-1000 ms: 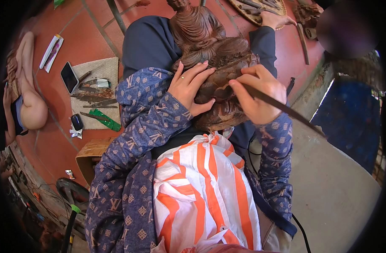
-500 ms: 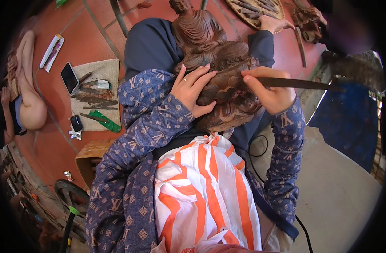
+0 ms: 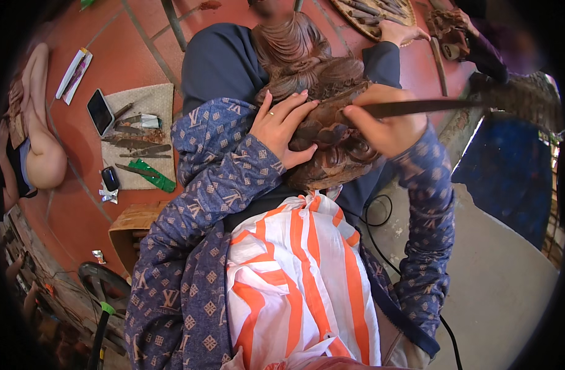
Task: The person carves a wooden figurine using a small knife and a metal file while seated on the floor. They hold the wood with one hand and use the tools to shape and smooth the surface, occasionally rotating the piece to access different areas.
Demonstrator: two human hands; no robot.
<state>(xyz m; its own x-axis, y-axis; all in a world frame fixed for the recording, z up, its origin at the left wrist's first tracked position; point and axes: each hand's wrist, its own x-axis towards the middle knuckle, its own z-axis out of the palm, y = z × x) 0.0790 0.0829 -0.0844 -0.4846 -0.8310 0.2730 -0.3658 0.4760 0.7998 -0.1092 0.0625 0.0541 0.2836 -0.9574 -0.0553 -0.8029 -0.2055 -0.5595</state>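
Observation:
A dark brown wooden statue (image 3: 293, 46), carved with a robed seated figure, lies across my lap with its base toward me. My left hand (image 3: 285, 128) rests on the carved base with its fingers spread, a ring on one of them. In my right hand (image 3: 390, 120) is a long, dark, flat file (image 3: 427, 107), gripped near one end and reaching out to the right. Its working end is hidden behind my fingers, against the petal-like carving of the base.
Left on the tiled floor, a pale mat (image 3: 153, 98) bears a phone (image 3: 100, 113), several blades and a green wrapper (image 3: 162, 182). A round basket (image 3: 409, 9) of tools stands by my bare foot (image 3: 401, 31). Other people sit at left and far right. A black cable (image 3: 381, 222) loops beside me.
My right hand and the file have shifted left across the statue's base, and the hand is now blurred. My left hand stays put. The person at right has moved an arm.

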